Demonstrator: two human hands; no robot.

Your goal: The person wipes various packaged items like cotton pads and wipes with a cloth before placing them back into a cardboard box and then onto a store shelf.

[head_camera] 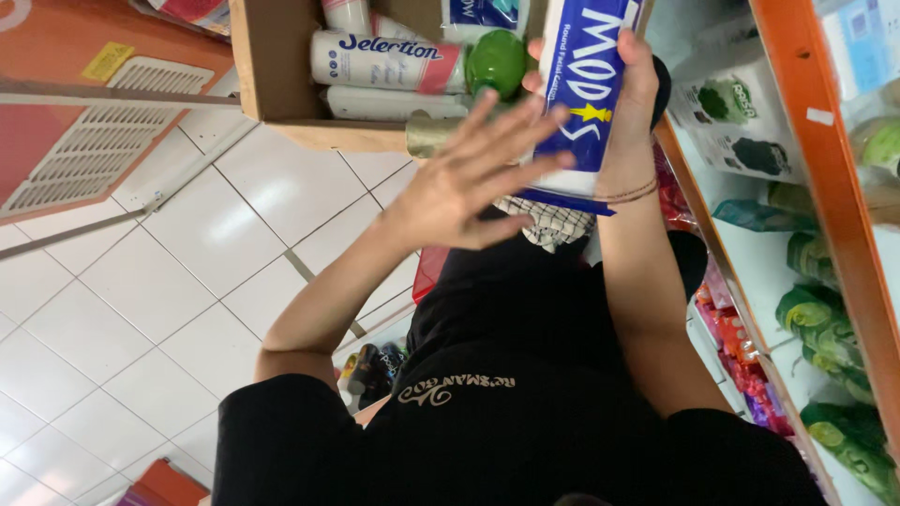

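My right hand (636, 89) grips a tall blue and white soft pack (583, 84) from its right side and holds it upright in front of me. My left hand (469, 178) is open with the fingers spread, and its fingertips lie against the pack's left face. Just behind both hands stands an open cardboard box (272, 70) holding white bottles (384, 61) laid on their sides, one with a round green cap (495, 62).
An orange-edged shelf unit (825, 178) runs down the right side, stocked with white cartons and green packs. Red and pink packets fill a lower shelf (741, 356). White floor tiles (159, 281) lie to the left, with a vent grille (94, 141).
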